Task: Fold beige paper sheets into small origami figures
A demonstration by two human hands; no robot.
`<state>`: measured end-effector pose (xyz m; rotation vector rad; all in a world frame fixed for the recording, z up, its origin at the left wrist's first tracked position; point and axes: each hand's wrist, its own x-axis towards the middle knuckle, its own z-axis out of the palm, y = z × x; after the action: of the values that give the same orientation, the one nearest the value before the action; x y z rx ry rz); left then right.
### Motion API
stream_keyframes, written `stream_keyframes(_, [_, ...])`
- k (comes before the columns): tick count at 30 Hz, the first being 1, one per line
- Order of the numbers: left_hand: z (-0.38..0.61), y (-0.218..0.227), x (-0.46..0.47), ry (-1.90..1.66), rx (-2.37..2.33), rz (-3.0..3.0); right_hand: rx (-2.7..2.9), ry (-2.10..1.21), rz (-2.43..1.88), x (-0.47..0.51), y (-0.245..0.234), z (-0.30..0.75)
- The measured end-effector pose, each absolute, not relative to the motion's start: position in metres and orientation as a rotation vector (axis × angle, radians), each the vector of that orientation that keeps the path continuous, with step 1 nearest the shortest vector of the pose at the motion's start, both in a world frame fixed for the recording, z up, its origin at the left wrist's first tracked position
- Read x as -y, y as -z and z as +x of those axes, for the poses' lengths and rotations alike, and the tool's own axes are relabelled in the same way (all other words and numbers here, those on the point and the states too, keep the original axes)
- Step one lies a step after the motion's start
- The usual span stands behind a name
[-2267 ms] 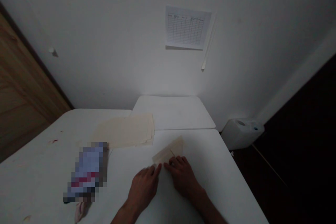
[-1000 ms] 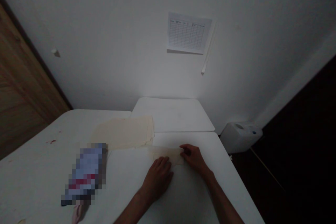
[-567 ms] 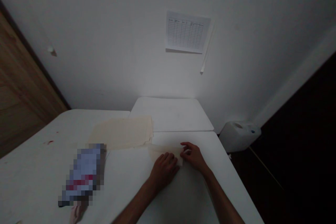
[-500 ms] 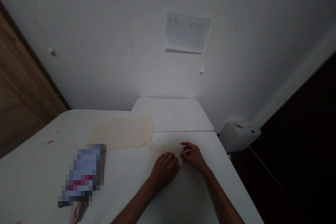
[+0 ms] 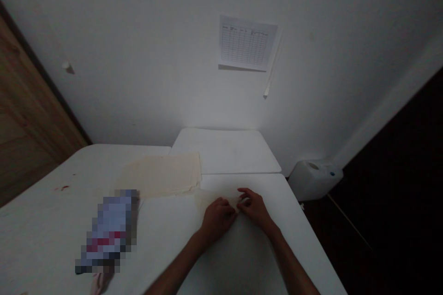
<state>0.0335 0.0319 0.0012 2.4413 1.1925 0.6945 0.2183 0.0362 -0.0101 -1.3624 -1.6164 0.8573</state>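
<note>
A small piece of cream paper (image 5: 215, 195) lies folded on the white table (image 5: 173, 235). My left hand (image 5: 216, 218) lies on its near part, fingers curled and pressing down. My right hand (image 5: 254, 207) pinches the paper's right end with thumb and fingertips. The two hands almost touch. Most of the paper is hidden under them.
A stack of cream sheets (image 5: 162, 174) lies behind and to the left. A blurred-out object (image 5: 107, 230) sits at the left, with something pink (image 5: 98, 283) by the near edge. A second white table (image 5: 226, 150) adjoins behind. A white container (image 5: 314, 177) stands on the floor at right.
The right hand moved from beside the left hand out to the paper's right end. The left hand slid forward onto the paper, which went from a raised fold to lying flat.
</note>
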Motion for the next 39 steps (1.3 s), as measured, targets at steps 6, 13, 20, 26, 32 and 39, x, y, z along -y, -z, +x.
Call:
stream_keyframes(6, [0.033,0.002,-0.034,-0.713,-1.278,2.337,1.593,-0.686,-1.358,-0.028,0.011,0.221])
stream_keyframes(13, [0.035,0.003,-0.037,-0.711,-1.317,2.32,1.727,-0.362,-1.371,-0.001,0.013,0.22])
stream_keyframes(20, [0.034,0.004,-0.037,-0.704,-1.307,2.31,2.151,-0.08,-1.479,0.022,0.006,0.212])
stream_keyframes(26, [0.034,0.003,-0.037,-0.723,-1.302,2.299,2.234,-0.012,-1.548,0.024,0.002,0.209])
stream_keyframes(32, [0.026,0.003,-0.029,-0.767,-1.223,2.33,2.246,-0.012,-1.586,0.025,0.001,0.208])
stream_keyframes(39, [0.005,0.007,-0.02,-0.655,-0.938,2.626,2.237,-0.017,-1.649,0.026,0.001,0.205])
